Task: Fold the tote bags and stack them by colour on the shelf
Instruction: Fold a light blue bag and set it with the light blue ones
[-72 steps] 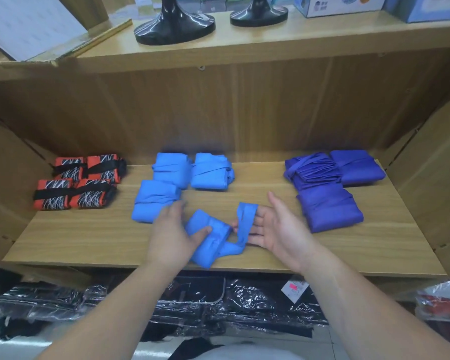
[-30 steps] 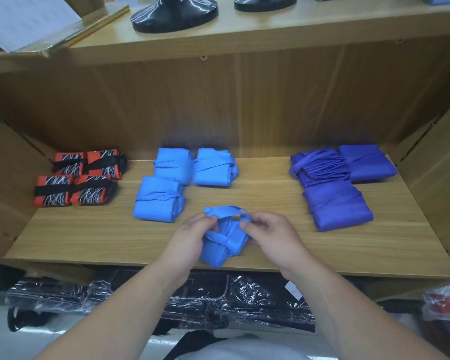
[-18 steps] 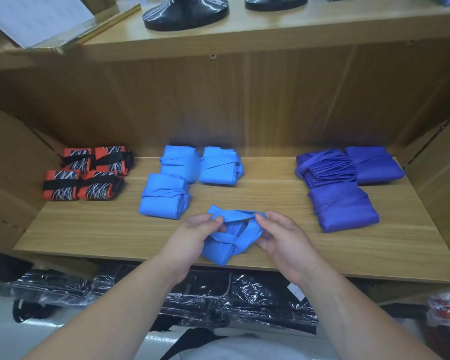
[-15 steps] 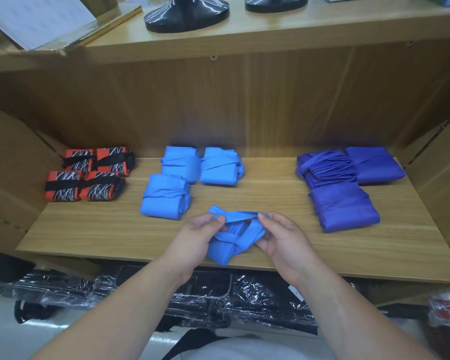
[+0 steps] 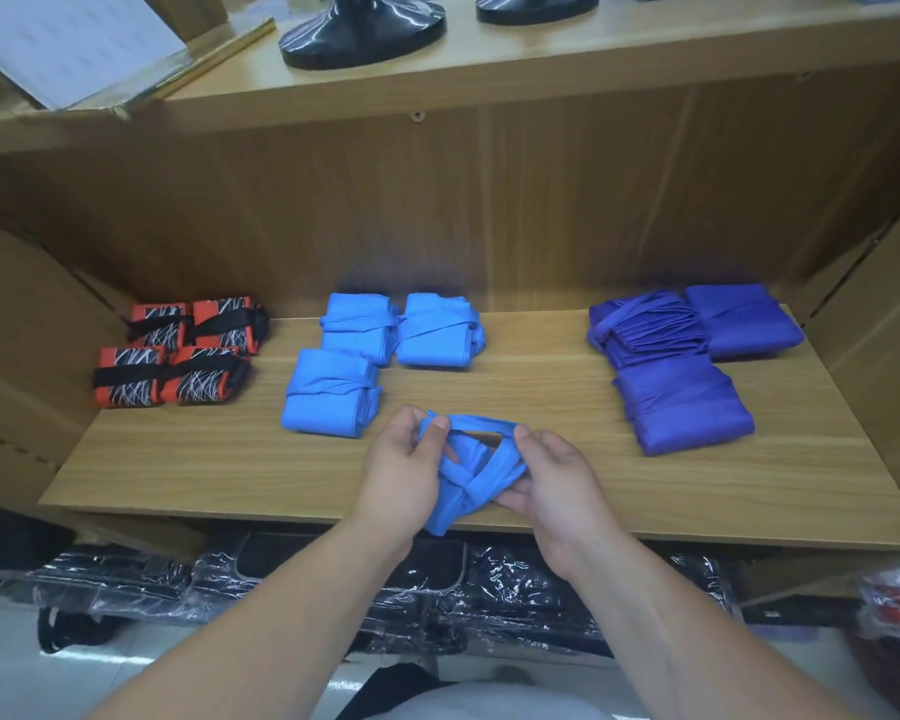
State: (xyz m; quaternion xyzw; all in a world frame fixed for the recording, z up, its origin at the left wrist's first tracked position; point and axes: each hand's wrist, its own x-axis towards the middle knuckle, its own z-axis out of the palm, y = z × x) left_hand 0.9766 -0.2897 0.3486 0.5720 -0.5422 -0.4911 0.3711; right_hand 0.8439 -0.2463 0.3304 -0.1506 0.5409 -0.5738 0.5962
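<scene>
A light blue tote bag [image 5: 463,485], rolled into a bundle, lies at the front edge of the wooden shelf [image 5: 749,491]. My left hand [image 5: 404,472] pinches its strap at the left end, and my right hand [image 5: 554,478] grips the strap on the right, stretching a loop over the bundle. Three folded light blue bags [image 5: 333,392] sit just behind. Several orange and black patterned bags [image 5: 178,350] lie at the left. Three dark blue bags [image 5: 684,402] lie at the right.
The shelf has a wooden back wall and cardboard side panels [image 5: 884,324]. An upper shelf carries two black stand bases [image 5: 362,26] and a white sheet [image 5: 74,39]. Below the shelf lie black items in clear plastic wrap [image 5: 437,589].
My hands went from wrapping the strap beside the bundle to holding it at both ends. The strap loop now spans the top of the bundle, pulled a little wider.
</scene>
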